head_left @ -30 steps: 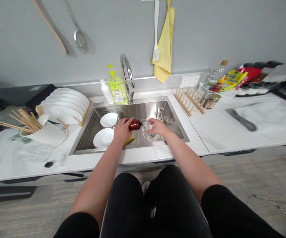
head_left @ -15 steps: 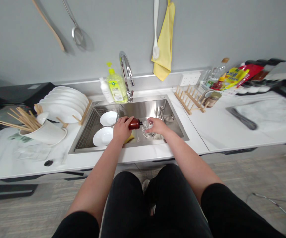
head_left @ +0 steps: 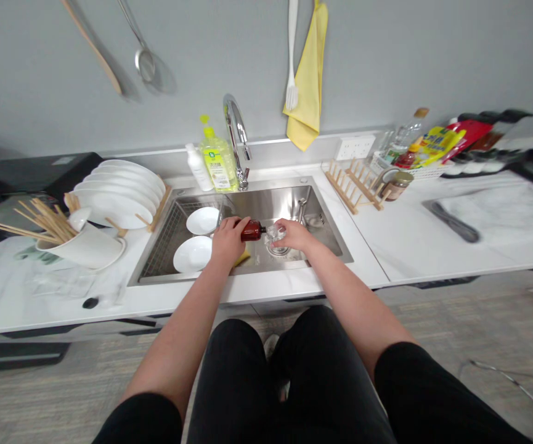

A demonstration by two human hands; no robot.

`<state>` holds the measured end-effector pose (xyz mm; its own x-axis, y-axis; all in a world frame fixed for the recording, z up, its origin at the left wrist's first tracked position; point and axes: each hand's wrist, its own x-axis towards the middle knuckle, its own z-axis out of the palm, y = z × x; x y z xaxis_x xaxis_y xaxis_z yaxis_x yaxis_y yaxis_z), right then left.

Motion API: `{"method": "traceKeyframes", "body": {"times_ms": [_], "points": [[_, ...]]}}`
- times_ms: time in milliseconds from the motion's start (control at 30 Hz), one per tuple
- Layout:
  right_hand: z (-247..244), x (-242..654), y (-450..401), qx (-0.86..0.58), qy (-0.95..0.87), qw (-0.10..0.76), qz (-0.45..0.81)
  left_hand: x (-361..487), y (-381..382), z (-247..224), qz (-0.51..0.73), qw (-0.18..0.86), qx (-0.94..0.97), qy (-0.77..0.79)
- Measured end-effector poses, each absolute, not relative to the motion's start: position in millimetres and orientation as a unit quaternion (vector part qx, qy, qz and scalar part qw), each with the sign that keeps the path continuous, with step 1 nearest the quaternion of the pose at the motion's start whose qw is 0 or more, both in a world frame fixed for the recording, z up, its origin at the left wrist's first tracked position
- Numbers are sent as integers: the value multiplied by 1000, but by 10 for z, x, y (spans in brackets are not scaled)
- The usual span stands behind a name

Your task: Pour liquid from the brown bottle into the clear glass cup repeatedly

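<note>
My left hand is wrapped round a brown bottle, tipped on its side over the sink. The bottle's dark neck points right, at the mouth of a small clear glass. My right hand grips that glass above the drain. Whether liquid is flowing between them I cannot tell. Below my left hand, part of a yellow sponge or cloth shows. Two white bowls lie in the left side of the sink, by a wire rack.
Behind the sink stand a faucet, a yellow-green soap bottle and a white bottle. Left are racked plates, a chopstick holder and a black cap. A wooden rack and jar stand right.
Almost nothing differs. Both hands keep hold of the bottle and the glass in nearly the same places, with only a tiny shift of the view.
</note>
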<state>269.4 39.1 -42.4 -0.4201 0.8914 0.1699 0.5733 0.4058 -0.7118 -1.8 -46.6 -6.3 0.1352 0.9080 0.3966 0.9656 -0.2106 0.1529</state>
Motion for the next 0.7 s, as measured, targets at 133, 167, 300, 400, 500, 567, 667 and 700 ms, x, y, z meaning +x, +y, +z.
{"method": "traceKeyframes", "body": {"times_ms": [133, 167, 300, 400, 500, 567, 667, 700], "points": [[-417, 2688, 388, -470, -792, 267, 284, -12, -472, -51, -199, 79, -752, -624], [-416, 2686, 388, -471, -792, 266, 283, -13, -472, -50, -199, 80, -752, -624], [-417, 2685, 391, -469, -793, 268, 280, -15, -473, -46, -196, 79, -751, -625], [-423, 2685, 396, -468, -794, 267, 281, -14, -473, -46, -196, 78, -751, -625], [-431, 2686, 401, -469, -792, 269, 285, -14, -469, -53, -199, 80, -750, -626], [-436, 2686, 404, -468, -792, 270, 285, -14, -464, -61, -201, 83, -750, -625], [-441, 2686, 406, -468, -793, 271, 281, -14, -458, -71, -201, 84, -749, -625], [-443, 2686, 407, -468, -793, 271, 280, -15, -456, -73, -202, 84, -749, -625]]}}
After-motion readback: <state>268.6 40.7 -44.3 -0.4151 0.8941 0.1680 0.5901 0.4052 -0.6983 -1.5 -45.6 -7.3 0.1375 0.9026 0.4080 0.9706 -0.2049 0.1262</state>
